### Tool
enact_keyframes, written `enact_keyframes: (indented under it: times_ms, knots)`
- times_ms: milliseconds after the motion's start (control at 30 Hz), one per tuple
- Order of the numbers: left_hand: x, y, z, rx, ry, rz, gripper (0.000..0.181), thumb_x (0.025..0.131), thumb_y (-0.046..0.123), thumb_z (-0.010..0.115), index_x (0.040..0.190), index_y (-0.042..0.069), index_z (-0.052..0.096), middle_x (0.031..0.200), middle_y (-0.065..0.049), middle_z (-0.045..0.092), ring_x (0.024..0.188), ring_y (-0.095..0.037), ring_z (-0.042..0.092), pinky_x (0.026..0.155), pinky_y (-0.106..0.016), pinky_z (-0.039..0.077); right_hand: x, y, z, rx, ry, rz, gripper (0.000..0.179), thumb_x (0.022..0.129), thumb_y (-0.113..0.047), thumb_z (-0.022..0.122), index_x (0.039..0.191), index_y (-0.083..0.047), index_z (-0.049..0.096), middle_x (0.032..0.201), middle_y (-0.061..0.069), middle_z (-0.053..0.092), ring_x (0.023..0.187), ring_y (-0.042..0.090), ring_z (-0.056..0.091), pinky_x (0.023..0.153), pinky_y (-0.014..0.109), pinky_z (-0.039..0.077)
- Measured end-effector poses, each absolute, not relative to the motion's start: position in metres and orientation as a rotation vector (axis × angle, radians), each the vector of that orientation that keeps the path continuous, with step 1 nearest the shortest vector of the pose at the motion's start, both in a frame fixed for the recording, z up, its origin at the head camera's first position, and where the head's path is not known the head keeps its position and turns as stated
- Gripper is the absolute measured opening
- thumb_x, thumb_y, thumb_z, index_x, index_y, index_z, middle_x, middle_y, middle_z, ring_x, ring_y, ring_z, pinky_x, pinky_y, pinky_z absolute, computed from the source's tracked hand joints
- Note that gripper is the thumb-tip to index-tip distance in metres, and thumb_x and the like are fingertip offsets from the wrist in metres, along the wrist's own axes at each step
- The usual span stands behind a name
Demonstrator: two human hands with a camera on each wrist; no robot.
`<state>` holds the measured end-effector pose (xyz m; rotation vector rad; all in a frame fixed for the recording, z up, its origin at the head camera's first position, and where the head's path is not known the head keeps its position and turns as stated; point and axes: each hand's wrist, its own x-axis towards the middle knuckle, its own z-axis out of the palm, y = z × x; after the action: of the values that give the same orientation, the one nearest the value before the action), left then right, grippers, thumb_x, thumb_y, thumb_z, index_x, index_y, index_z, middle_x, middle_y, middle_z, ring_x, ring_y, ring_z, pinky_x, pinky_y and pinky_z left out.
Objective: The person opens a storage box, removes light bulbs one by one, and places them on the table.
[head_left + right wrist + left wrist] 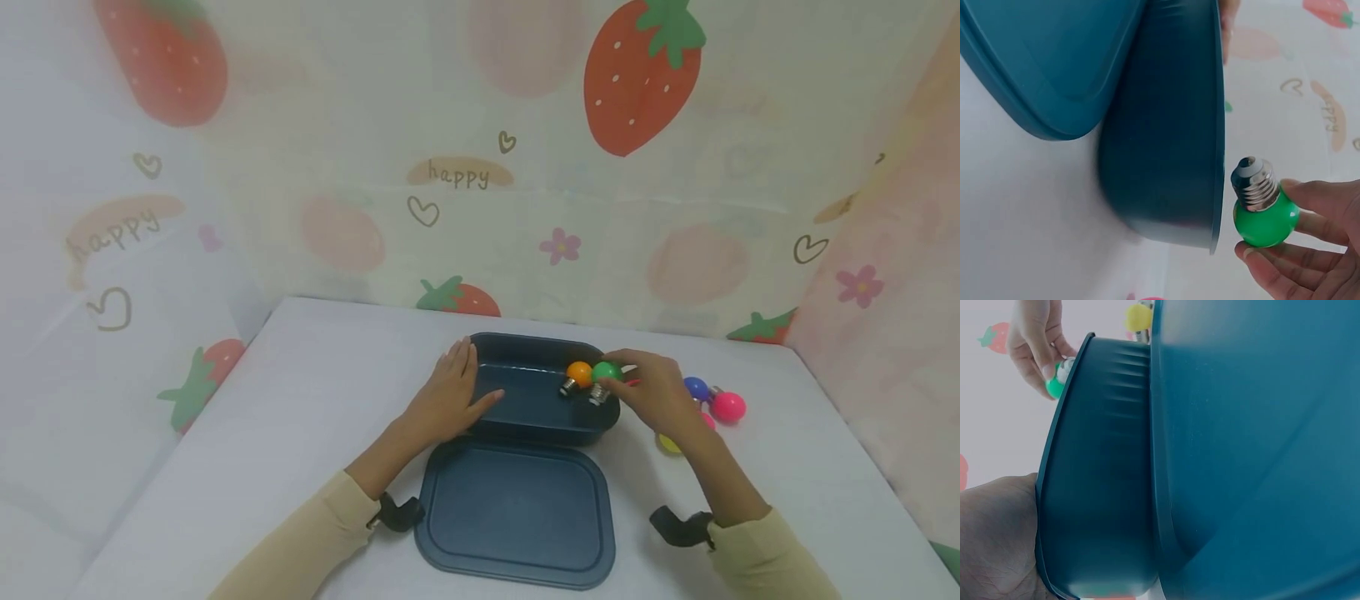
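My right hand (651,388) pinches a green light bulb (1267,220) between thumb and fingers, its silver screw base sticking out. The bulb is above the right end of a dark blue box (517,392), up beside the rim in the right wrist view. Inside the box an orange light bulb (579,373) lies near the right end. At the box's left end my left hand (446,400) rests on the rim with straight fingers, thumb reaching over the inside. In the left wrist view its palm (1000,537) lies against the box's edge.
A dark blue lid (517,512) lies flat on the white table in front of the box. Right of the box, partly behind my right forearm, are a blue bulb (696,388), a pink bulb (727,407) and a yellow bulb (670,444). A strawberry-print curtain (465,233) stands behind.
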<state>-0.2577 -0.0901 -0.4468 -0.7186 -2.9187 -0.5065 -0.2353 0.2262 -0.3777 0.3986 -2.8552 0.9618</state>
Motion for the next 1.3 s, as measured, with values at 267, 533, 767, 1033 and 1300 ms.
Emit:
enact_keyframes:
  times_ms: [267,533,767,1033,1300]
  knots:
    - [-0.259,-0.09,-0.446,-0.727,-2.919,-0.488,0.091,0.104,0.059,0.044,0.156,-0.012,0.019,0.166,-0.027,0.014,0.154,-0.039,0.013,0.123,-0.049,0.016,-0.231,0.234,-0.377,0.367,-2.86,0.957,0.043,0.094,-0.02,0.075,0.133,-0.003,0.065,0.127,0.021,0.066,0.105,0.04,0.068,0.076,0.044,0.061]
    - [-0.258,-0.09,-0.446,-0.727,-2.923,-0.492,0.092,0.103,0.059,0.044,0.156,-0.012,0.019,0.166,-0.027,0.013,0.154,-0.039,0.013,0.123,-0.049,0.016,-0.228,0.241,-0.375,0.306,-2.875,1.014,0.048,0.094,-0.023,0.075,0.136,-0.003,0.062,0.123,0.024,0.067,0.099,0.037,0.071,0.069,0.037,0.061]
    - [-0.258,-0.09,-0.447,-0.719,-2.928,-0.504,0.091,0.104,0.059,0.044,0.156,-0.011,0.018,0.166,-0.027,0.012,0.154,-0.038,0.013,0.123,-0.049,0.016,-0.227,0.248,-0.378,0.259,-2.871,1.032,0.046,0.094,-0.021,0.075,0.134,-0.004,0.063,0.122,0.022,0.068,0.101,0.039,0.071,0.07,0.041,0.062]
    - [-0.26,-0.09,-0.449,-0.72,-2.921,-0.498,0.091,0.104,0.059,0.044,0.156,-0.011,0.019,0.166,-0.027,0.013,0.154,-0.038,0.013,0.123,-0.049,0.016,-0.221,0.263,-0.378,0.268,-2.831,0.947,0.043,0.094,-0.016,0.074,0.132,0.0,0.064,0.126,0.024,0.066,0.107,0.043,0.068,0.082,0.051,0.059]
    - [-0.261,-0.09,-0.451,-0.725,-2.942,-0.481,0.093,0.104,0.062,0.04,0.157,-0.01,0.016,0.167,-0.026,0.01,0.155,-0.038,0.011,0.123,-0.048,0.013,-0.212,0.279,-0.378,0.238,-2.821,0.928,0.045,0.095,-0.02,0.074,0.134,0.001,0.063,0.125,0.024,0.067,0.106,0.043,0.069,0.082,0.05,0.059]
